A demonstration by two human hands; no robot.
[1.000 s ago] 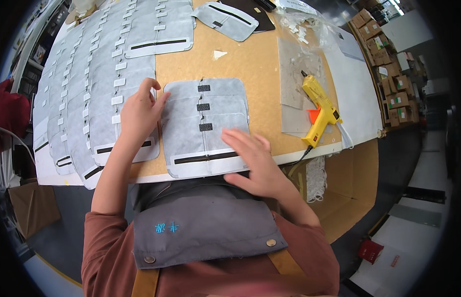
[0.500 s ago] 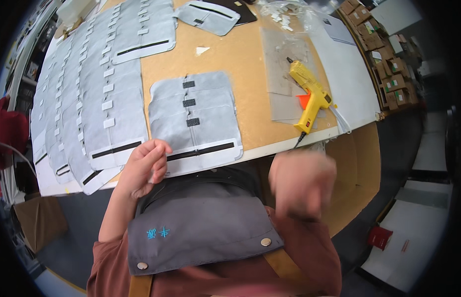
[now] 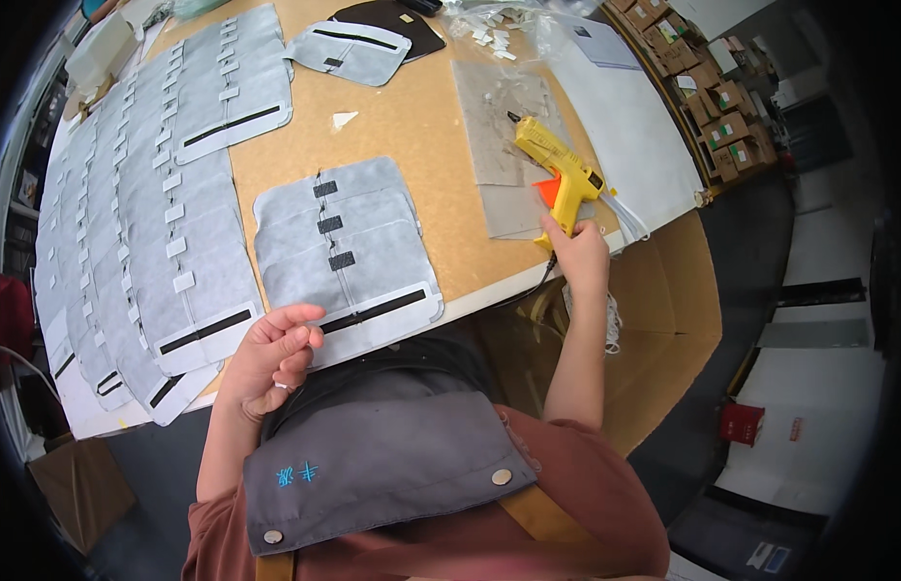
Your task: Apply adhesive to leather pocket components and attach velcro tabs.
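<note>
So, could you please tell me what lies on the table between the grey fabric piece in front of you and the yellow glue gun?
In the head view, only bare brown tabletop separates the grey fabric piece from the yellow glue gun on its translucent mat.

**Grey felt, black strips, one yellow tool**

The glue gun at upper right is bright yellow with an orange trigger. The felt panel at centre is pale grey, crossed by three small black patches and one long black strip. The stacked panels at left are grey with white tabs. The tabletop is tan. The apron at the bottom is slate grey with blue embroidery.
</note>
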